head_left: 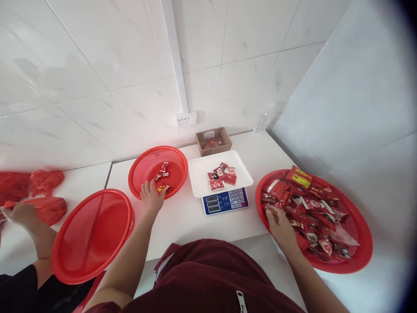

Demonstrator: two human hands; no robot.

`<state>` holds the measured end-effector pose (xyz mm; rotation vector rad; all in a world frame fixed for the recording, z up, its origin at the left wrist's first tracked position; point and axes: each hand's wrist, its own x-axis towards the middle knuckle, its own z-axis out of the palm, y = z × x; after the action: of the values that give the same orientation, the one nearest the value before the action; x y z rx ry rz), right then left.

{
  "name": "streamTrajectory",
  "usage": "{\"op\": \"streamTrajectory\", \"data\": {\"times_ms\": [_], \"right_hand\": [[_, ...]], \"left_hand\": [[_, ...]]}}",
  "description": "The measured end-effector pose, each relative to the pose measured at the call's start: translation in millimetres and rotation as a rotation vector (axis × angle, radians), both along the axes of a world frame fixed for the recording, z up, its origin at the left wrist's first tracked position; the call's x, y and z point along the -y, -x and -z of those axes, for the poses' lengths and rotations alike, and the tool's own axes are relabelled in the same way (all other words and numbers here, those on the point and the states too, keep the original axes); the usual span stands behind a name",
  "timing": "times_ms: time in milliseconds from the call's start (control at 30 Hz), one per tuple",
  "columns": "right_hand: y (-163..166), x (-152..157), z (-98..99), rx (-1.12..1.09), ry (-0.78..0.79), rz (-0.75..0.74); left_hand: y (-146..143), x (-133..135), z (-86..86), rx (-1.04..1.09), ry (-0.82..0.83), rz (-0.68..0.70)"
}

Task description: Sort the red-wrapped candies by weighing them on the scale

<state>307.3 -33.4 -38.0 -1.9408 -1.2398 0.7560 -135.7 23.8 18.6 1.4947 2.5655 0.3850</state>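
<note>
My left hand [152, 195] reaches over the near rim of a red plastic basket [178, 174], fingers spread and no object in its grasp. Just beyond its fingertips lie a few small wrapped snacks [162, 172] and a yellow-and-red wrapper [161, 188]. At the left rim of a fuller red basket [365, 234], my right hand [279, 224] has its fingers curled among red snack packets [309, 215]; what they grip is hidden. Between the hands, a digital scale [225, 201] carries a white tray [198, 174] with several red packets [222, 175] on it.
Behind the scale stands a small cardboard box [213, 151] with red packets inside. A clear plastic bottle [262, 122] is by the wall. Another red basket [127, 234] sits at left, where a co-worker's hand [19, 213] touches red plastic bags [48, 208].
</note>
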Motion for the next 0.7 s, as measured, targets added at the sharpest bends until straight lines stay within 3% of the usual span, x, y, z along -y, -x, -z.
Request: {"op": "streamTrajectory", "data": {"times_ms": [133, 333, 533, 700], "right_hand": [[10.6, 2.0, 21.2, 0.305, -0.054, -0.188], [8.5, 5.5, 33.2, 0.416, -0.024, -0.2], [9.2, 5.0, 31.5, 0.411, -0.011, -0.203], [10.5, 5.4, 30.6, 0.427, -0.006, -0.199]], "left_hand": [[39.4, 0.5, 8.4, -0.045, 0.164, -0.242], [91.8, 10.0, 18.0, 0.11, 0.227, -0.547], [125.0, 17.6, 1.2, 0.125, 0.302, -0.464], [139.8, 21.1, -18.4, 0.045, 0.375, -0.307]]}}
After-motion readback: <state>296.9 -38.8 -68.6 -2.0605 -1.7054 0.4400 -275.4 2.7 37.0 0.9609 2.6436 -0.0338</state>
